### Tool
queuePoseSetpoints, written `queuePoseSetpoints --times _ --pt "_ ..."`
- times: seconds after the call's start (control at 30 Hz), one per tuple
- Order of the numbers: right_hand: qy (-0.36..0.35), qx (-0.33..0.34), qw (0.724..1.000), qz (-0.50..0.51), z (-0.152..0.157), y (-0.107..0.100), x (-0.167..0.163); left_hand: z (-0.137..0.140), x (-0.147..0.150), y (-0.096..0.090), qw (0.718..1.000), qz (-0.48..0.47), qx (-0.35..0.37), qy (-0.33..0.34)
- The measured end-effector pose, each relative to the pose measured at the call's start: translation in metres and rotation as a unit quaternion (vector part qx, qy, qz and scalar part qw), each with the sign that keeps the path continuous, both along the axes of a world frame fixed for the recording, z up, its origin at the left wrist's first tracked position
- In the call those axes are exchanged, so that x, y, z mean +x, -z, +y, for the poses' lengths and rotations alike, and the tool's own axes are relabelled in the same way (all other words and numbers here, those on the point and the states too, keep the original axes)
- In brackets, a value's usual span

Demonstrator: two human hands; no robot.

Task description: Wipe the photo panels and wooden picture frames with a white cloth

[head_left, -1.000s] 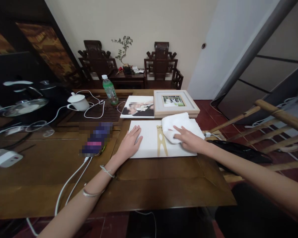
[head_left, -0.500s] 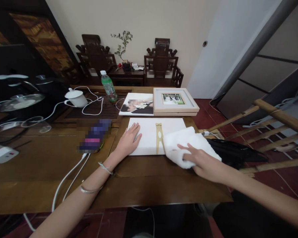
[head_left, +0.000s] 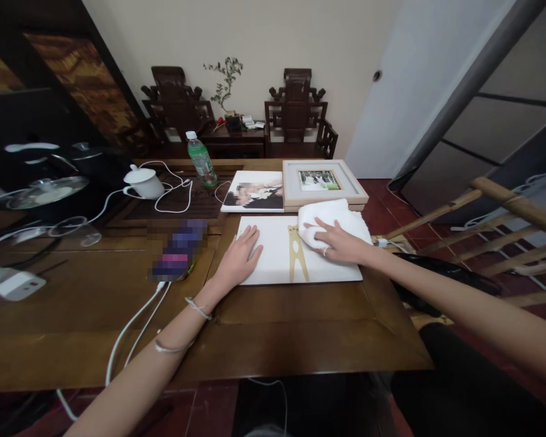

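Observation:
A white flat panel (head_left: 268, 258) lies on the wooden table in front of me, with a tan, animal-shaped two-legged piece (head_left: 295, 252) on it. My left hand (head_left: 241, 258) rests flat on the panel's left end, fingers stretched out and holding nothing. Over the panel's upper right part, my right hand (head_left: 339, 241) presses on a bunched white fluffy towel (head_left: 330, 212), its fingers pushed into the folds. The towel covers the panel's upper right corner and reaches the head of the tan piece.
Behind the panel lie a photo print (head_left: 255, 193) and stacked picture frames (head_left: 355, 188). To the left are a phone (head_left: 177, 252) with cables, a lidded white cup (head_left: 144, 182), a green-labelled bottle (head_left: 201, 161) and a glass-lidded pot (head_left: 50, 193). A wooden chair (head_left: 505, 212) stands right.
My right hand and the towel have moved away from me, from the panel's lower right to its upper right. The panel's lower right corner is uncovered. My left hand stays on the panel.

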State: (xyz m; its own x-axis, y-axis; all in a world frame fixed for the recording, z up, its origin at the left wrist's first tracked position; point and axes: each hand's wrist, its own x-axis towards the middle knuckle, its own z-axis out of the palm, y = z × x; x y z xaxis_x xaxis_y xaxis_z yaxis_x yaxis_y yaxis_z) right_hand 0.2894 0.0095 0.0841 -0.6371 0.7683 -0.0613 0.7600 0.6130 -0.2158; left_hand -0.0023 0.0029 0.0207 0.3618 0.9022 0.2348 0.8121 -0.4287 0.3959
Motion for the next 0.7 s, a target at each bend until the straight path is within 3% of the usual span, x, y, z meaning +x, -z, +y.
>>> queuePoseSetpoints --times 0.2,0.37,0.5,0.7 --pt "-0.041 0.037 0.998 0.013 -0.077 0.004 0.010 -0.002 0.001 -0.003 1.000 0.003 0.000 -0.003" --pt "-0.081 0.013 0.996 -0.019 -0.122 0.000 0.020 -0.003 0.002 -0.005 1.000 0.012 -0.003 -0.003" --pt "-0.080 0.004 0.996 -0.025 -0.102 -0.009 0.027 -0.003 0.003 -0.005 1.000 0.010 0.001 -0.004" --pt "-0.017 0.095 0.994 -0.056 -0.026 -0.006 0.014 -0.002 0.002 -0.004 1.000 0.011 -0.001 -0.002"
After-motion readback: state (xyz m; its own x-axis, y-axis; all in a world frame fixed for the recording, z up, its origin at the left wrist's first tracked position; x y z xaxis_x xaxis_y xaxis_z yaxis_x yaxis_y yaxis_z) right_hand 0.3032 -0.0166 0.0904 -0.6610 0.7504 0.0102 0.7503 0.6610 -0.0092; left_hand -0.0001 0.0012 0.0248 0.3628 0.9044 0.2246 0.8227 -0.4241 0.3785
